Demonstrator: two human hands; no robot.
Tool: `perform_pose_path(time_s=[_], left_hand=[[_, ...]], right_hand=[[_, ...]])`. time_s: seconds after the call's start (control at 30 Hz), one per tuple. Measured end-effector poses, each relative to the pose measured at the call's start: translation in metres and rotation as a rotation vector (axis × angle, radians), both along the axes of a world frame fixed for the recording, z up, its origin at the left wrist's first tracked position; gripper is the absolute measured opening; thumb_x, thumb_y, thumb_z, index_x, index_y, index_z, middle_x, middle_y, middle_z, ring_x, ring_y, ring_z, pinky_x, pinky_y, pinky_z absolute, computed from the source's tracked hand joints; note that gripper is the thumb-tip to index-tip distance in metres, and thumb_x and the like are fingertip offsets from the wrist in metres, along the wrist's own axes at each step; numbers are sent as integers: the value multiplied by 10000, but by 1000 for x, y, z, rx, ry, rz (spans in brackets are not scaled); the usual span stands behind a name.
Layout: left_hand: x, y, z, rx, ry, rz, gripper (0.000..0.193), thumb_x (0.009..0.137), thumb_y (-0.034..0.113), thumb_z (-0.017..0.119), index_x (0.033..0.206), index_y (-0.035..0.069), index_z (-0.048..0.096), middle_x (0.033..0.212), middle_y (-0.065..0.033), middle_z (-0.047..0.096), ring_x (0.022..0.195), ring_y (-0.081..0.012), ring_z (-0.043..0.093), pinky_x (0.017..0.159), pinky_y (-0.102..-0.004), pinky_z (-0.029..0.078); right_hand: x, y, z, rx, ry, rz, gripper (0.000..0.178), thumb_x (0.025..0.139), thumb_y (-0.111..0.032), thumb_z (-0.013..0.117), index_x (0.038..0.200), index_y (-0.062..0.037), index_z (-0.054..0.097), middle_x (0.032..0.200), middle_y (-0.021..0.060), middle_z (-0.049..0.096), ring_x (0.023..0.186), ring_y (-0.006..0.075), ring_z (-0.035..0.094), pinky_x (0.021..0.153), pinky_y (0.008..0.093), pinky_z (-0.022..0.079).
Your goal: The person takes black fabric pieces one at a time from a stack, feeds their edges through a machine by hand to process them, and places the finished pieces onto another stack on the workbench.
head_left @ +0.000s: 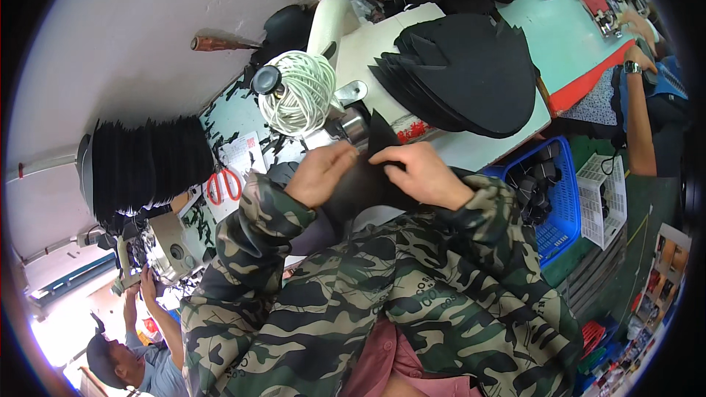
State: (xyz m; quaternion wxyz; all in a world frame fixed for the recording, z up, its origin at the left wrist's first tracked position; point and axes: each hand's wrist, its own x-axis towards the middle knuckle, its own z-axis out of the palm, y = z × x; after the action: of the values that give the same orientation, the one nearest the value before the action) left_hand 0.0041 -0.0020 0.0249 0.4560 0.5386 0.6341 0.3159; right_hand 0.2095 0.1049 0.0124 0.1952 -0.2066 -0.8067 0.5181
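Black sheet [360, 190]: lower end hard to make out, long axis unclear; tip points away from the wearer; right hand [423, 174] holds it; left hand's [321, 174] grip, fingers bunched, I can't tell.

black sheet [359, 188]: matt | cylinder [354, 126]: glossy metal | blue crate [568, 184]: plastic | tool handle [209, 43]: wood

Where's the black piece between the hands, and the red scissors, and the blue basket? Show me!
Black piece [357, 190]: head view, on its broad lower part.
Scissors [222, 187]: head view, on the red handles.
Basket [567, 202]: head view, on its right wall.
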Motion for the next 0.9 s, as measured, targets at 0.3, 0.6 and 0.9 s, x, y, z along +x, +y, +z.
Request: perform_pose_path(time_s=[0.3, 0.6, 0.9], left_hand=[[-10, -22, 7, -389, -338, 64, 456, 1050, 326, 368, 1351, -12, 427, 943, -130, 662, 694, -169, 689, 527, -222, 494], [-22, 0, 10, -412, 26, 223, 285, 1003, 189, 437, 945, -53, 576, 624, -114, 646, 443, -173, 622, 389, -263, 452], [-33, -36, -13, 63, 537, 201, 174, 958, 156, 516, 915, -6, 567, 625, -129, 629, 524, -248, 651, 467, -354, 474]], right_hand=[[37, 15, 32, 15, 63, -498, 238, 821, 9, 608, 1043, -17, 689, 829, 156, 694, 680, 197, 668, 644, 282, 499], [-12, 13, 44, 159, 2, -304, 250, 788, -11, 607, 1028, -9, 676, 829, 214, 658, 711, 374, 639, 662, 410, 513], [50, 59, 95, 257, 12, -316, 291, 833, 46, 532, 1078, -11, 678, 821, 162, 657, 594, 225, 588, 579, 314, 463]])
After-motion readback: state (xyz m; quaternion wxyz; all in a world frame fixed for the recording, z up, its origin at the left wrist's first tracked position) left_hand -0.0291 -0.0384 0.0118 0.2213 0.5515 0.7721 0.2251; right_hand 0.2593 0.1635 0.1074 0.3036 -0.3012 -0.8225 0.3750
